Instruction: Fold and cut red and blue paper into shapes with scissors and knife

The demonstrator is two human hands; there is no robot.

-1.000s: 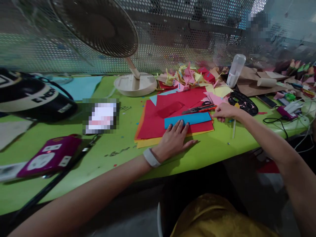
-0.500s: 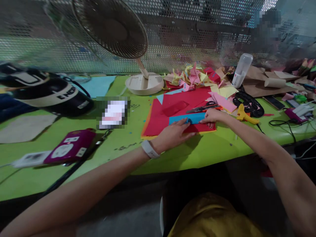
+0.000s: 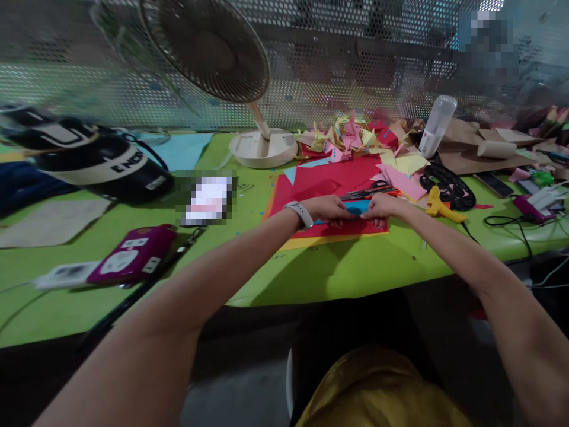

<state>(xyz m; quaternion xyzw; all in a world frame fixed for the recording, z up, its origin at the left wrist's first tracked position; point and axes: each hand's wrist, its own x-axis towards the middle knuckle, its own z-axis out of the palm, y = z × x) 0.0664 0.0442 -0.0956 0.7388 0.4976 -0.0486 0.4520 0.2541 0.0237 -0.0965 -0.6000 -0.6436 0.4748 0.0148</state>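
Note:
A folded strip of blue paper (image 3: 357, 209) lies over red sheets (image 3: 311, 184) in the middle of the table. My left hand (image 3: 329, 209), with a pale band on its wrist, has its fingers curled on the left part of the strip. Close beside it, my right hand (image 3: 381, 207) pinches the right part, so the strip's ends are partly hidden. Just behind the hands rests a pair of scissors (image 3: 360, 193) with other dark tools on the red sheets. A yellow sheet (image 3: 338, 239) shows under the red ones along the front.
Behind the sheets are paper scraps (image 3: 351, 139) and a fan (image 3: 264, 148). Right of my right hand lie a yellow glue gun (image 3: 442, 207) and a black roll-like object (image 3: 448, 188). A black bottle (image 3: 106, 163), a phone (image 3: 208, 198) and a purple power strip (image 3: 133, 255) are on the left.
My left hand has gone from lying flat on the blue strip to gripping it with curled fingers, closer to my right hand. My right hand keeps its pinch.

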